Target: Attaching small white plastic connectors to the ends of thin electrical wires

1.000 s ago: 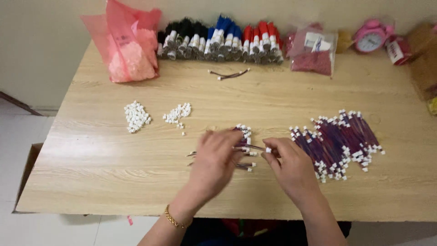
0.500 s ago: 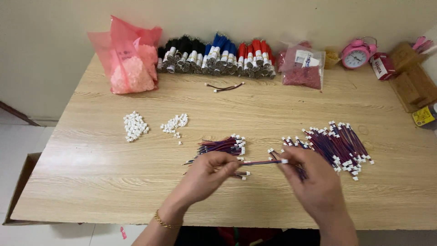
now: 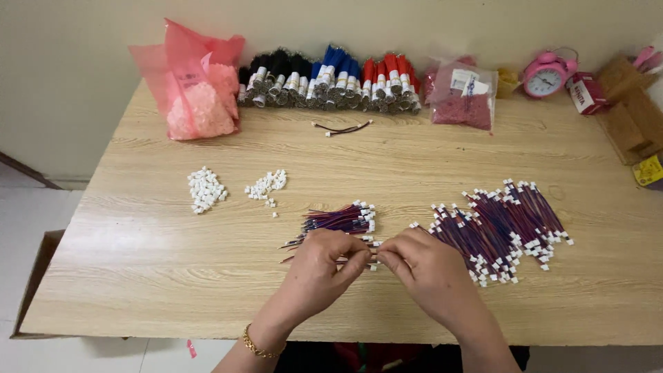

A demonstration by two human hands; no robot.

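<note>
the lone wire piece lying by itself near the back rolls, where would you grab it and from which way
Probably pinch the lone wire piece at its thin middle span, coming straight down from above: it lies flat on the table, white connectors at both ends, with bare wood on every side.

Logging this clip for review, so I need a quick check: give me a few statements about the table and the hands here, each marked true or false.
1. The left hand and right hand meet fingertip to fingertip over a thin wire piece. True.
2. The big pile of wires with white connectors lies left of the hands. False: it lies to their right; a smaller wire bundle lies just beyond them.
3. Two small heaps of white connectors sit on the table's left half. True.
4. The pink alarm clock stands beside the red plastic bag. False: the clock is at the far right, the bag at the far left.
5. A bracelet is on the right wrist. False: it is on the left.
</note>
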